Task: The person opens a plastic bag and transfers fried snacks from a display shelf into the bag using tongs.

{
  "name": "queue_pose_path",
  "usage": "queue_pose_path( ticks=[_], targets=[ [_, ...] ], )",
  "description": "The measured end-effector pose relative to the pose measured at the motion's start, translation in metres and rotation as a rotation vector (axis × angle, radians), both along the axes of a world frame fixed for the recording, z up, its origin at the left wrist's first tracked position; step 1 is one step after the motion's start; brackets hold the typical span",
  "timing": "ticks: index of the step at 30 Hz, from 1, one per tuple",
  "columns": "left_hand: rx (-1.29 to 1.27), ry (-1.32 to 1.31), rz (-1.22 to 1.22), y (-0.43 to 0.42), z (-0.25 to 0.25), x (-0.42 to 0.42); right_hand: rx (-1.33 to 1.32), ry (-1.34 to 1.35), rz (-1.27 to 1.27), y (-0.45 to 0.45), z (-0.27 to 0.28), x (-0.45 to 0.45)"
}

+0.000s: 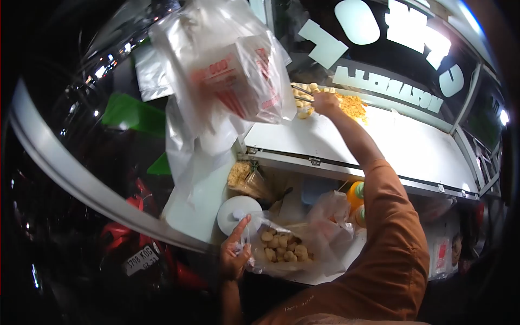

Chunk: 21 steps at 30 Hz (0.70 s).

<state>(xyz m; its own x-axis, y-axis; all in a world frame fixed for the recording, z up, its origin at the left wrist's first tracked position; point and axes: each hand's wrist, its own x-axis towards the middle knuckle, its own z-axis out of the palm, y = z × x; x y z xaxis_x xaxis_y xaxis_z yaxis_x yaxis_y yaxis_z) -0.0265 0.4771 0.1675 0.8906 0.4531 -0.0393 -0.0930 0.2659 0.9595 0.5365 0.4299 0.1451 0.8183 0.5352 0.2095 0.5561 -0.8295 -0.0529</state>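
Note:
My right hand (326, 103) reaches up onto the white counter and is closed around a pair of metal tongs (303, 92). The tongs are among pale round food pieces (304, 114) behind the glass. Beside these, to the right, lies a heap of orange-yellow crumbly food (353, 108). Low in front of me, my left hand (234, 257) grips the edge of a clear plastic bag (259, 260), its index finger stretched out. Several round, pale brown pieces (284, 246) sit at that bag's mouth; whether all are inside it, I cannot tell. A white round lid (238, 212) with a knob is just behind the left hand.
Clear plastic bags with red print (233, 76) hang at upper left. A bag of yellowish crumbs (241, 176) and orange bottles (356, 195) stand on the lower shelf. A lettered glass pane (374, 59) closes the counter's back. A red motorbike (122, 235) is at left.

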Motion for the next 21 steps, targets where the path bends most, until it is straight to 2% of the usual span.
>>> queue_pose_path(
  ticks=[2, 3, 6, 8, 13, 16, 17, 19, 21],
  targets=[
    [0.044, -0.011, 0.010, 0.003, -0.009, -0.001, -0.086, -0.003, 0.053, -0.024, 0.019, -0.012],
    [0.092, -0.023, -0.004, 0.003, -0.010, -0.002, -0.095, -0.118, 0.090, -0.034, 0.006, 0.006],
    [0.243, -0.066, -0.022, 0.006, -0.009, -0.002, -0.001, -0.048, 0.193, -0.061, 0.037, -0.021],
    [0.245, -0.109, 0.015, 0.010, -0.029, 0.000, -0.093, 0.026, 0.132, -0.072, 0.065, -0.046],
    [0.119, -0.097, -0.007, 0.008, -0.031, 0.004, -0.027, 0.151, 0.198, -0.115, 0.104, -0.091],
    [0.046, -0.064, -0.061, 0.021, -0.047, 0.002, -0.016, 0.052, 0.304, -0.146, 0.105, -0.103],
    [0.024, -0.038, -0.071, 0.025, -0.051, 0.001, -0.068, 0.101, 0.341, -0.155, 0.112, -0.107],
    [-0.035, 0.076, -0.113, 0.021, -0.042, -0.003, -0.049, 0.151, 0.455, -0.182, 0.115, -0.115],
    [-0.012, 0.076, -0.079, 0.014, -0.026, 0.002, -0.087, 0.223, 0.488, -0.201, 0.146, -0.166]
  ],
)
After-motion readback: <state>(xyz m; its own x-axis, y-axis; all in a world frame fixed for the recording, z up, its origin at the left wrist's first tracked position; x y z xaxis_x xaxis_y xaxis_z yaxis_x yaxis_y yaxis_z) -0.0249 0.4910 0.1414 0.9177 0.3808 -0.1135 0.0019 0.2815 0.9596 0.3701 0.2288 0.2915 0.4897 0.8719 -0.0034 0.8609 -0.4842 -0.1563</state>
